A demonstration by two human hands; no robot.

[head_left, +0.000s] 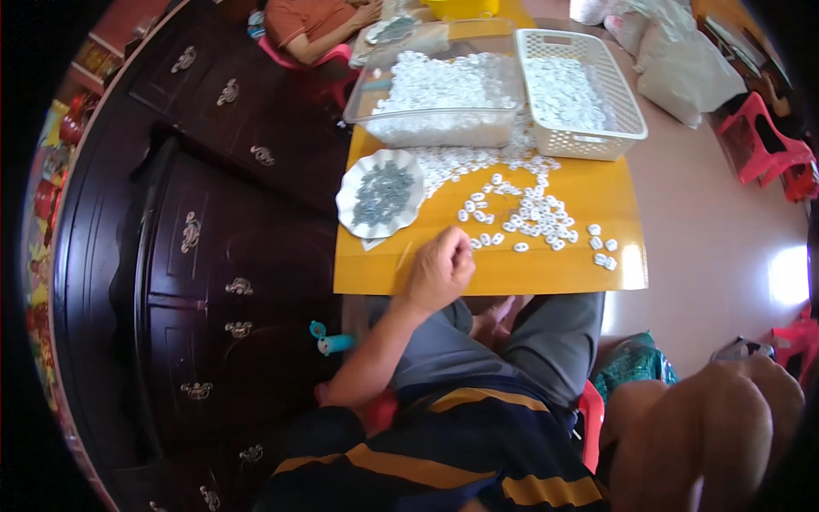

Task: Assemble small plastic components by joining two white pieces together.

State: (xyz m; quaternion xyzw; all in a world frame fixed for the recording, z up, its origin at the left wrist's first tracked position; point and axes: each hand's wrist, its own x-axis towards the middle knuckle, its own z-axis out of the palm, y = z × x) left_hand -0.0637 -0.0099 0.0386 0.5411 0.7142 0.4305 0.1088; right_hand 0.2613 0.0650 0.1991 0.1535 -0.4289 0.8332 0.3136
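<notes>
Dark, glossy wooden cabinet (111,256) filled our left side; we noted ornate metal handles (189,232) on its drawers and doors. Floor (708,230) to our right: pale pinkish, smooth, reflective, with a white glare patch (788,275) at far right. There we saw a pink plastic stool (768,143), another stool (795,343) partly visible below. Yellow-brown table (512,273) stood between, its near right corner catching light.

The table's near-right edge (554,277) is open; white pieces (539,215), tub (444,113) and basket (589,147) block farther back.
</notes>
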